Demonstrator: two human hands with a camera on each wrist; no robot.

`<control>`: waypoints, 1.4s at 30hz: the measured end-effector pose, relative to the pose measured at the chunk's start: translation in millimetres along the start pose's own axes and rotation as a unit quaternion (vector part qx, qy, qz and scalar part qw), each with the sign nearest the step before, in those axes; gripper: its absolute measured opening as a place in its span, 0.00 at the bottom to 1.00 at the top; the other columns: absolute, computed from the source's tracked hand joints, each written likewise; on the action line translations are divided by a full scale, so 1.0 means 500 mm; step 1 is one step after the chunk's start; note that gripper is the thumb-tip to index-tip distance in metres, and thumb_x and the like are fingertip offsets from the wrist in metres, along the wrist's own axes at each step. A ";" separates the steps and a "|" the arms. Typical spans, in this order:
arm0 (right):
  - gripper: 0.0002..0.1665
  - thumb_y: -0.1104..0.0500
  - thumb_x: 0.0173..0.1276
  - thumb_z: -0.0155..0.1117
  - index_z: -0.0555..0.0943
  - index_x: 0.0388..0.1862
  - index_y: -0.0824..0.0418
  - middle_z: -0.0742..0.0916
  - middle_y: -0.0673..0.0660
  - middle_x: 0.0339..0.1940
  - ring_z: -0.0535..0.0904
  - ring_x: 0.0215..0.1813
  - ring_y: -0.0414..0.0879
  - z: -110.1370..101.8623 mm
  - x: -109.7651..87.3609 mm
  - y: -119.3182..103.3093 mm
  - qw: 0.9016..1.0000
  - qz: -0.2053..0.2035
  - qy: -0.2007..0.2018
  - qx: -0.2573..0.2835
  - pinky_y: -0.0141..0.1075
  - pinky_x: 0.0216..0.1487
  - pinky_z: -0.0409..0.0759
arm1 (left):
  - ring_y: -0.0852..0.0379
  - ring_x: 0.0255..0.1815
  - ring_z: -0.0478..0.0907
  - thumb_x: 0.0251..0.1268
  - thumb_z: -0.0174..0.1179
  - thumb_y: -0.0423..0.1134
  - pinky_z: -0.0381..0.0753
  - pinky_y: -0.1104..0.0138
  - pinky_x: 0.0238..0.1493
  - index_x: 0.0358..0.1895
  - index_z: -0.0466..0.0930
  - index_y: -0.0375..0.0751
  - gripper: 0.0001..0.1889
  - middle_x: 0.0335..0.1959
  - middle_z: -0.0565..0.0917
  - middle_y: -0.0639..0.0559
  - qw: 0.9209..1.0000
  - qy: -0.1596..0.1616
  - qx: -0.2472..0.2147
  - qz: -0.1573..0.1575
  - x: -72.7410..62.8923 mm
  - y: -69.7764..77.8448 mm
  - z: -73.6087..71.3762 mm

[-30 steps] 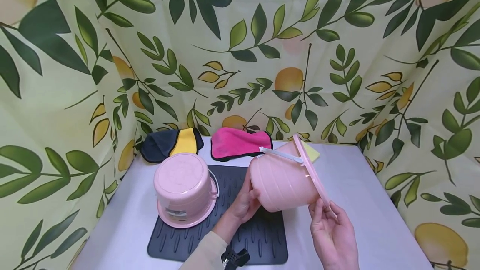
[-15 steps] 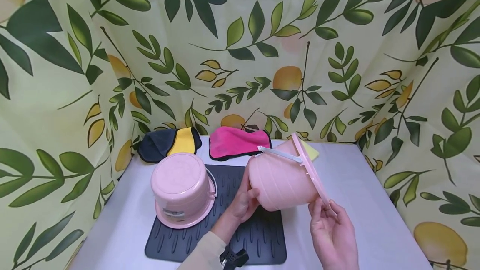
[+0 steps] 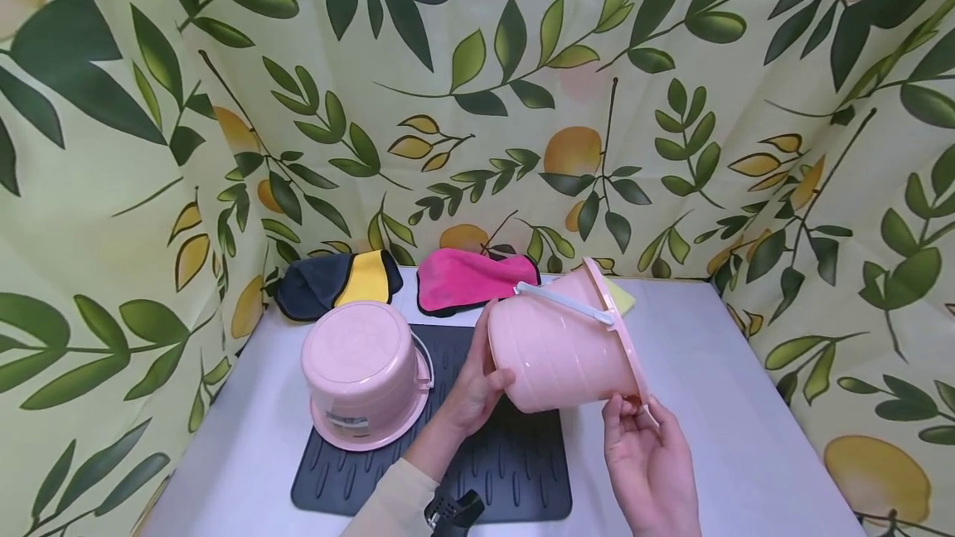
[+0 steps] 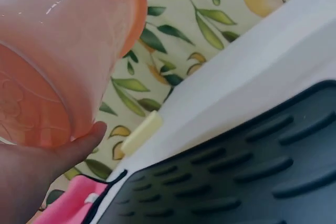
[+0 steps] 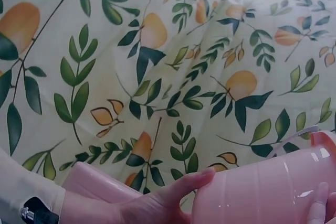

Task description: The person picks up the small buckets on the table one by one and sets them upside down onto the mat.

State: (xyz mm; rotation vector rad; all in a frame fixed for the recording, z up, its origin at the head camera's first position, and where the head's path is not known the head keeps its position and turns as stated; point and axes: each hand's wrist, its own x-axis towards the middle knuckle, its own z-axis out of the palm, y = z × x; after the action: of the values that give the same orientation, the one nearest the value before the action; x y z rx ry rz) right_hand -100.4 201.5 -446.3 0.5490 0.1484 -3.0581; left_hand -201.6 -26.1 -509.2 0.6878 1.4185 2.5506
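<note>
A pink bucket (image 3: 563, 346) is held in the air, tilted on its side with its mouth facing right. My left hand (image 3: 475, 384) grips it round the base, the thumb on the near side. At the lower edge of the rim, my right hand (image 3: 651, 458) pinches the bucket with thumb and fingers. Its white handle (image 3: 564, 303) lies along the upper side. The bucket's inside is hidden in the head view. In the left wrist view, the bucket's underside (image 4: 31, 98) shows a raised pattern. A second pink bucket (image 3: 361, 346) stands upside down on a dark ridged mat (image 3: 515, 471).
A dark and yellow cloth (image 3: 339, 284) and a pink cloth (image 3: 473, 280) with black edging lie at the back of the white table (image 3: 731, 404). A yellow sponge-like piece (image 3: 621, 297) is partly behind the held bucket. Leaf-patterned fabric (image 3: 462, 147) walls the table in.
The held bucket has risen slightly and turned a little. My left hand has shifted left and up with it, and my right hand has moved slightly left along the rim.
</note>
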 end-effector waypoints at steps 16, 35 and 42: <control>0.19 0.61 0.86 0.58 0.64 0.68 0.58 0.80 0.61 0.46 0.83 0.44 0.50 0.001 0.013 -0.002 0.994 0.061 -0.013 0.092 0.29 0.66 0.78 | 0.41 0.82 0.54 0.61 0.79 0.46 0.79 0.50 0.70 0.91 0.38 0.62 0.64 0.86 0.51 0.45 0.993 -0.042 0.080 0.081 0.004 0.005 -0.015; 0.21 0.55 0.87 0.59 0.66 0.70 0.60 0.79 0.59 0.49 0.80 0.50 0.48 -0.003 0.020 0.014 0.999 0.044 -0.014 -0.004 0.34 0.73 0.75 | 0.40 0.79 0.59 0.57 0.80 0.48 0.80 0.46 0.68 0.90 0.41 0.62 0.64 0.83 0.58 0.46 0.978 -0.011 0.196 0.067 -0.005 0.048 -0.023; 0.15 0.52 0.92 0.47 0.71 0.58 0.63 0.78 0.58 0.46 0.79 0.49 0.48 -0.034 0.029 0.023 0.992 0.027 -0.059 -0.112 0.35 0.69 0.78 | 0.40 0.80 0.61 0.54 0.79 0.41 0.82 0.49 0.66 0.90 0.42 0.64 0.65 0.82 0.60 0.51 0.969 0.013 0.242 0.053 -0.009 0.080 -0.010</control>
State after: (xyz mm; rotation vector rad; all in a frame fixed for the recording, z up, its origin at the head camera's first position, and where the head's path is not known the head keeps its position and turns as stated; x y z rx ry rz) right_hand -107.4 191.3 -468.3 0.3519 0.4586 -2.9566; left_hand -196.2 -53.3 -479.5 0.8135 2.0953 2.3009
